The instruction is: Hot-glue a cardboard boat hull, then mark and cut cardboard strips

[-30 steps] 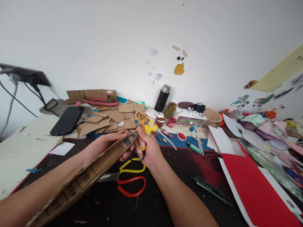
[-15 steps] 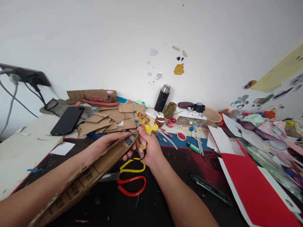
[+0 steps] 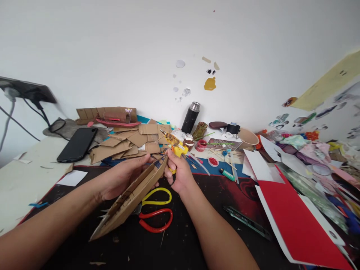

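A long, narrow, boat-shaped cardboard piece [image 3: 142, 187] slants across the middle, its outer side turned towards me. My left hand [image 3: 122, 176] is around its far-left side, thumb raised by the upper edge; most of its fingers are hidden behind the cardboard. In my right hand [image 3: 178, 168] is a yellow hot glue gun [image 3: 180, 150], its brown-stained nozzle end pointing up and left. My right fingers also touch the cardboard's pointed far end. Scissors [image 3: 157, 221] with one yellow and one red handle lie beneath, their blades partly covered by the cardboard.
Cardboard scraps [image 3: 126, 144] are piled behind my hands, with a small red-hulled model boat [image 3: 118, 122] beyond. A black phone [image 3: 77, 144] lies left. To the right are a utility knife [image 3: 247, 222], a green lighter [image 3: 227, 174] and a red folder [image 3: 298, 217]. A black thermos [image 3: 191, 117] stands behind.
The cardboard piece's near end has swung up and right, and its outer side now faces me. My left thumb has lifted and that hand sits lower on it. The glue gun stays in my right hand.
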Demonstrator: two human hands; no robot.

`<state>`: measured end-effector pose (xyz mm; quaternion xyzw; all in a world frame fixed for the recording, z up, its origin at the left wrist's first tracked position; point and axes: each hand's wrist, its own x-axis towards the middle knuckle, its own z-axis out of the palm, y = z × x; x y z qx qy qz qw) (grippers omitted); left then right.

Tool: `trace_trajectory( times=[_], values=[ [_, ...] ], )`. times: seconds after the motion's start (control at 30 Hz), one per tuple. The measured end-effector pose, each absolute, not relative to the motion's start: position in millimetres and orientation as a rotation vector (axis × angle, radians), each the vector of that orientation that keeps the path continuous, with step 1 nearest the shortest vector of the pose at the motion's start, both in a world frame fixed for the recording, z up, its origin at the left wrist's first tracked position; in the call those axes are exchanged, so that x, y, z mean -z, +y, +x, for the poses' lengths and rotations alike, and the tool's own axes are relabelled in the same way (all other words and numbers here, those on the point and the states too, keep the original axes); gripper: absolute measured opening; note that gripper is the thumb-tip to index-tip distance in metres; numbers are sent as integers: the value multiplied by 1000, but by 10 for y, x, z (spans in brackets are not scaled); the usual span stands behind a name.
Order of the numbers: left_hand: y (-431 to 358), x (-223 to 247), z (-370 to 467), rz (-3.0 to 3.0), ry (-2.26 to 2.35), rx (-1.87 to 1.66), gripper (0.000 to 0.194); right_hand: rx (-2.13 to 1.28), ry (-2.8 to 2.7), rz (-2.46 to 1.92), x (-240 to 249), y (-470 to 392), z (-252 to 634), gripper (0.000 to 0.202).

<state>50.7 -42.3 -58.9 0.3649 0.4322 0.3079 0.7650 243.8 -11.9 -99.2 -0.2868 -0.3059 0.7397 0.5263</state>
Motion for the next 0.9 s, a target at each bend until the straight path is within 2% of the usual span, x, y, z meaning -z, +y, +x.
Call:
trace_trajectory(
  times=[0.1, 0.3, 0.5, 0.9],
  values=[
    [-418, 572, 435, 954, 1028, -666, 65, -1760, -749, -696, 972, -102, 2458, 63],
    [-378, 507, 299, 1143, 1159, -571, 78, -1737, -720, -733, 906, -101, 2469, 46],
    [-355, 539, 284, 1345, 1109, -500, 82, -1767, -711, -737, 950, -102, 2456, 53],
    [-397, 509, 401, 1468, 1046, -613, 43, -1759, -702, -725, 919, -111, 2420, 50]
  ],
)
